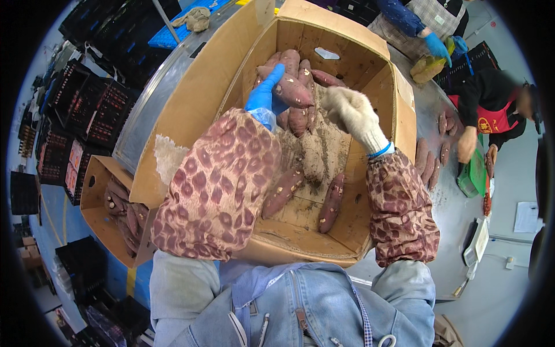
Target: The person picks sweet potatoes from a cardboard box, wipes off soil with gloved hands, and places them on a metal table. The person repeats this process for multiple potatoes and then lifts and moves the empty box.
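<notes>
My left hand (pixel 269 93), in a blue glove, grips a sweet potato (pixel 291 89) over a pile of others at the far end of a large cardboard box (pixel 247 56). My right hand (pixel 352 110), in a white knit glove with a blue band at the wrist, is curled above the box's right side; whether it holds anything is hidden. Two more sweet potatoes lie apart near the box's close end, one at the left (pixel 282 193) and one at the right (pixel 332 203). Dark soil is scattered over the box's bottom.
On the metal table (pixel 451 217) to the right lie several sweet potatoes (pixel 421 156), a green container (pixel 472 175) and a scale (pixel 476 243). Two people work there, one with a blue-gloved hand on a bag (pixel 427 69). At the left stand a smaller box of sweet potatoes (pixel 104 234) and black crates (pixel 104 112).
</notes>
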The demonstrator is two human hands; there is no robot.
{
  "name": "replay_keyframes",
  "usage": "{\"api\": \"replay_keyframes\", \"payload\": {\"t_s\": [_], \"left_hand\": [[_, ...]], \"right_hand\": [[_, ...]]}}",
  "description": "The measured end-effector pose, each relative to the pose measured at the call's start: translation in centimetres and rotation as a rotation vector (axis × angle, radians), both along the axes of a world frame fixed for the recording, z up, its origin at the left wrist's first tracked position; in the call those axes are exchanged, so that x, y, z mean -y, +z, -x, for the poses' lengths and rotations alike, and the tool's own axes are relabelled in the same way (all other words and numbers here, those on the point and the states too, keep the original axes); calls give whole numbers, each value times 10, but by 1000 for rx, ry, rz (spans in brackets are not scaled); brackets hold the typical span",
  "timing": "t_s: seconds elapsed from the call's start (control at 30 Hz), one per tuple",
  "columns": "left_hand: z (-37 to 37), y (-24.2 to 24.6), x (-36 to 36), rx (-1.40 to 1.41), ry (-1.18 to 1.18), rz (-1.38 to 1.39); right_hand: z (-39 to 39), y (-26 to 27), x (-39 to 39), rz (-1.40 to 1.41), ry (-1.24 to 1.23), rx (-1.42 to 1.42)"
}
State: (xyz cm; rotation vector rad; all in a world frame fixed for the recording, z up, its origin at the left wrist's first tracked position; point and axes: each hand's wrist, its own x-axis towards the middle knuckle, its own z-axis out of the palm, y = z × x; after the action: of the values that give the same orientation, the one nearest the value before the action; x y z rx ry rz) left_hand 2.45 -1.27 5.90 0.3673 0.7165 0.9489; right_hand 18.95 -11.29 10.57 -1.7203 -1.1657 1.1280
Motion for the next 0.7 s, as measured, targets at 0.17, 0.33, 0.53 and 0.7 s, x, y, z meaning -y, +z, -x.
{"api": "replay_keyframes", "payload": {"t_s": [0.17,0.33,0.53,0.7], "left_hand": [[-2,0,0,-52,-33,-17],[1,0,2,-8,-73,1],[5,0,-2,129,-68,-39],[5,-1,-2,-4,-33,-106]], "right_hand": [[6,-9,2,-217,194,445],[13,-6,6,-205,80,4],[4,0,4,-289,-41,-271],[-5,-14,-8,-366,-126,316]]}}
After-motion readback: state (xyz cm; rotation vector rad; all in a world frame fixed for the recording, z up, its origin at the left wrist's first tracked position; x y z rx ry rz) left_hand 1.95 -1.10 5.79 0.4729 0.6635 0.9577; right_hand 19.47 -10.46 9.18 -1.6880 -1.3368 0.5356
